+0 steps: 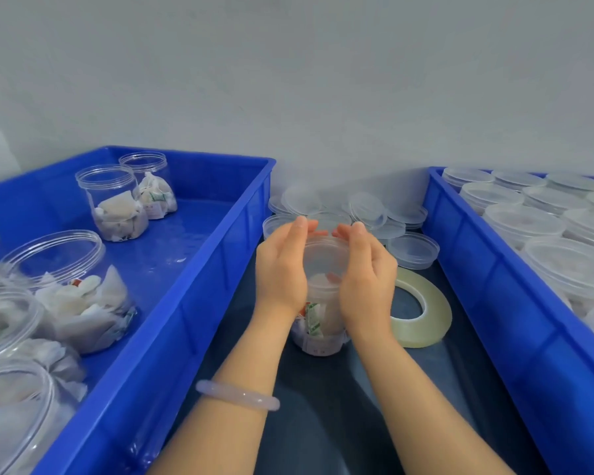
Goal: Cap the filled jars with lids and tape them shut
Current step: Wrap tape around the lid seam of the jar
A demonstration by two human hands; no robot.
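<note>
The left hand (282,265), a pale bracelet (237,394) on its wrist, and the right hand (367,269) curl round the clear lid (326,255) from either side and hold it on the mouth of the filled jar (319,323), which stands on the dark table (460,371). A tape roll (426,323) lies flat just right of the jar. Loose lids (414,250) are heaped beyond the jar. A blue bin (199,289) left of the jar holds open filled jars.

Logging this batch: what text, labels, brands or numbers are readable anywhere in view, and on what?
Nothing is legible.
Held jar: green and red print on its contents, too blurred to read.
Far jar in left crate: green print on its contents, too blurred.
Tape roll, loose lids: no markings visible.
</note>
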